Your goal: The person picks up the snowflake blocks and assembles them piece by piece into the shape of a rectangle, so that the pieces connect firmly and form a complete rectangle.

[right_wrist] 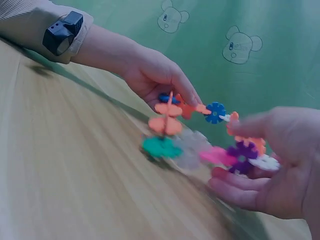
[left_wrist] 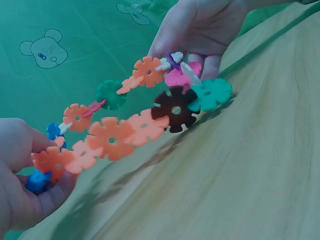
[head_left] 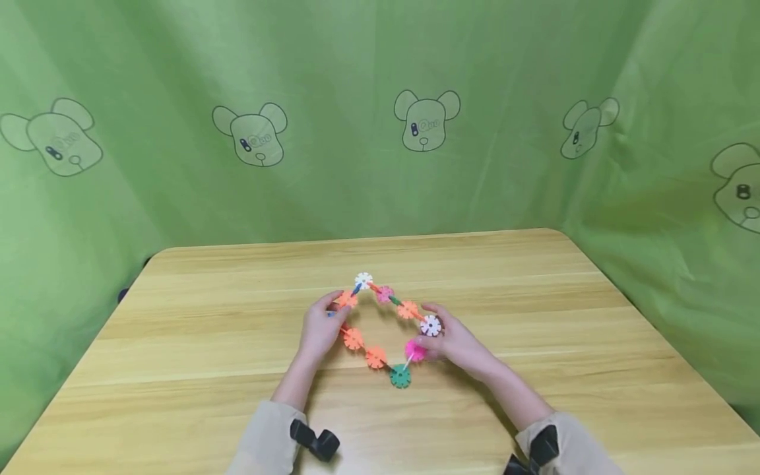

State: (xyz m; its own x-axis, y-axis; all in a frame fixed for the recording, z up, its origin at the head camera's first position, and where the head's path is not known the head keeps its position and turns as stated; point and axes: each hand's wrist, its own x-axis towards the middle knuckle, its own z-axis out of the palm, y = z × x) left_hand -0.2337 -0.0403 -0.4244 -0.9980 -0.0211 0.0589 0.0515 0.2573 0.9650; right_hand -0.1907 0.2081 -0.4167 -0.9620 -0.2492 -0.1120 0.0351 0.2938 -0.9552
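Slotted plastic snowflake discs are linked in a closed ring, held tilted over the table between both hands. A green disc (head_left: 400, 376) is its nearest corner in the head view, and a white disc (head_left: 364, 281) its farthest. My left hand (head_left: 320, 330) grips the left side, thumb and fingers around an orange disc (left_wrist: 52, 160) and a blue disc (left_wrist: 38, 182). The right hand (head_left: 460, 346) holds the opposite side, near a white disc (head_left: 431, 326) and a pink disc (head_left: 415, 350). In the right wrist view, a purple disc (right_wrist: 242, 157) sits between its thumb and fingers; that hand is blurred.
Below the ring lies a wood-grain table (head_left: 196, 369), its far corners rounded. A green curtain (head_left: 344, 185) printed with bear heads surrounds the back and sides. Black wrist cameras are strapped over both sleeves, including a left camera (head_left: 315, 441).
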